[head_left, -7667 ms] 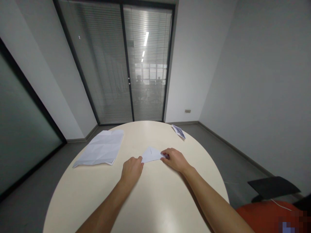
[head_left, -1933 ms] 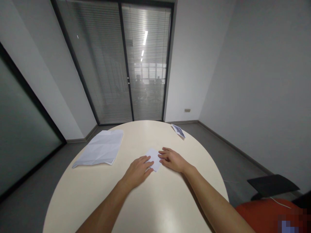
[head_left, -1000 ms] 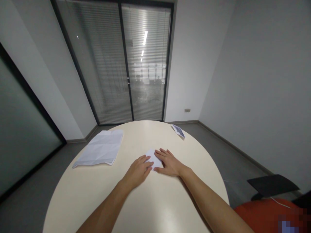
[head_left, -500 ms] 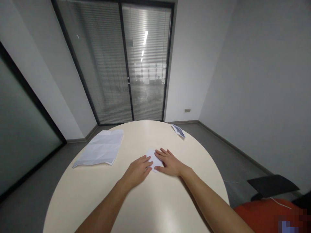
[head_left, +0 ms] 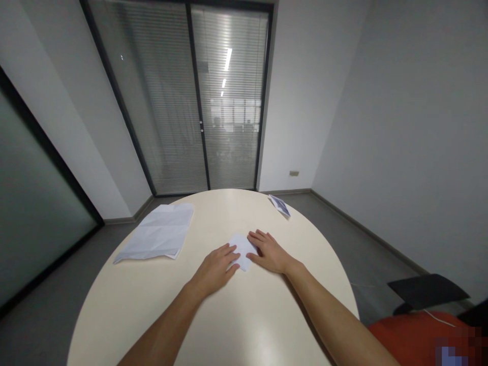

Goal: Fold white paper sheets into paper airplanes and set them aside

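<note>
A small white piece of paper [head_left: 243, 249], apparently folded, lies flat on the round cream table [head_left: 224, 325]. My left hand [head_left: 218, 267] rests on its left side, fingers stretched out and apart, fingertips on the paper. On the opposite side is my right hand [head_left: 269, 252], palm down with the fingers extended and the thumb pointing at the paper. Its fingers cover the paper's right edge. Neither hand is wrapped around anything.
Creased white sheets [head_left: 158, 234] lie at the table's left edge. A small folded printed paper [head_left: 280, 206] sits near the far right edge. An orange chair seat [head_left: 400, 333] with a black armrest [head_left: 429, 291] stands at the lower right. Glass doors [head_left: 202, 127] are behind.
My right hand has slid slightly to the right and away from me, uncovering more of the small paper. The left hand has stayed in place.
</note>
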`<state>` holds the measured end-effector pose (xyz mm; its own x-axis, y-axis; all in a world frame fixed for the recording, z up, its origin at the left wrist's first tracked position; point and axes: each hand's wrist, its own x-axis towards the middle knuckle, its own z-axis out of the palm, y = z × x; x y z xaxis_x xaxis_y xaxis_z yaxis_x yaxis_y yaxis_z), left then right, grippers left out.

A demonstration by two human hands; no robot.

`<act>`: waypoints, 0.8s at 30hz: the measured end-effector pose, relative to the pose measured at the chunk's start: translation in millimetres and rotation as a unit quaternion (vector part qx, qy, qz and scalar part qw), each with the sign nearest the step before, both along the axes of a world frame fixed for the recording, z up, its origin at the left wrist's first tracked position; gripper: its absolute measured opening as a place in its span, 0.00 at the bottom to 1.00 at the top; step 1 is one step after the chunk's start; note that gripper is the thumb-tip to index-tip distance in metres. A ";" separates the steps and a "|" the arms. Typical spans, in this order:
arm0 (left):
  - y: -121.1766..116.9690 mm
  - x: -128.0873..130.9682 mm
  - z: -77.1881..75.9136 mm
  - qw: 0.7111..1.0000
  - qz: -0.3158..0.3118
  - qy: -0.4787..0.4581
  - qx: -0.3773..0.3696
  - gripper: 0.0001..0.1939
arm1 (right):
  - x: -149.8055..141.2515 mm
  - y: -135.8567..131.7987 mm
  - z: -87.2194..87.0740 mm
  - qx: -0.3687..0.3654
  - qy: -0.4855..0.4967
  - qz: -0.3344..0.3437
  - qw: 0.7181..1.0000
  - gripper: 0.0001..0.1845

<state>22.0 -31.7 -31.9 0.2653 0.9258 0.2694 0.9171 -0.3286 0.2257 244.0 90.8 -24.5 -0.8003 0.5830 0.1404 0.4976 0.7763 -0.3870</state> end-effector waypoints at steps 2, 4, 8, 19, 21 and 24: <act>-0.3 -0.1 0.2 1.000 0.001 0.002 0.002 0.18 | -1.6 -2.6 1.6 -0.009 -0.003 0.008 1.000 0.42; -0.5 -0.1 0.7 1.000 0.000 0.002 0.003 0.18 | -2.8 -5.0 3.5 -0.017 -0.009 0.013 1.000 0.45; -0.5 0.4 1.9 1.000 -0.001 0.001 0.001 0.18 | -3.6 -8.2 6.8 -0.026 -0.024 0.015 0.999 0.51; -0.3 2.0 3.8 1.000 0.002 -0.013 -0.017 0.24 | -4.7 -11.8 7.7 -0.033 -0.005 0.033 0.999 0.55; -0.5 1.6 6.0 1.000 -0.008 -0.001 -0.016 0.21 | -4.6 -12.2 8.3 -0.035 -0.001 0.030 0.999 0.55; -0.1 0.6 8.1 1.000 -0.024 0.015 -0.009 0.17 | -3.9 -11.9 8.7 -0.035 0.005 0.033 0.999 0.54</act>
<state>22.5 -31.8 -23.8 0.3179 0.9162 0.2441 0.9064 -0.3692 0.2051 240.1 78.9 -15.7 -0.8365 0.5370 0.1091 0.4417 0.7787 -0.4455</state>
